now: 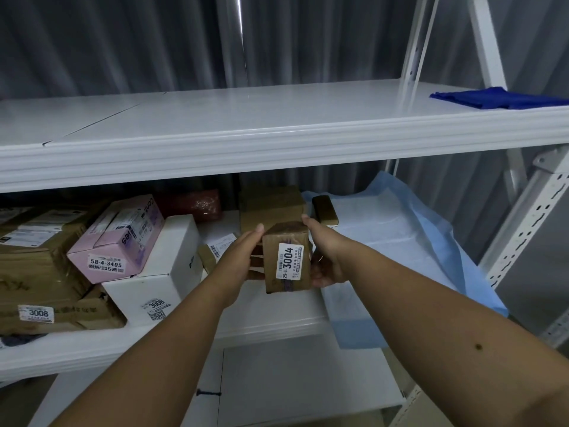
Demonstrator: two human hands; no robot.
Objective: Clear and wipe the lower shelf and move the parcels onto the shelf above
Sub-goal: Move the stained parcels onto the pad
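A small brown cardboard parcel (288,257) with a white label reading 3004 sits between my two hands, just in front of the lower shelf (271,329). My left hand (240,257) presses its left side with fairly straight fingers. My right hand (323,257) cups its right side, thumb beneath and fingers reaching over the back. More parcels crowd the lower shelf's left half: a pink box (118,238), a white box (160,272), and brown boxes (40,272). The upper shelf (246,124) is white, with a folded blue cloth (498,98) at its right end.
A light blue sheet (415,251) covers the lower shelf's right part and hangs over its edge. Behind the held parcel stand a larger brown box (271,204), a dark red packet (191,204) and a small brown box (324,209). White perforated uprights (523,223) frame the right side.
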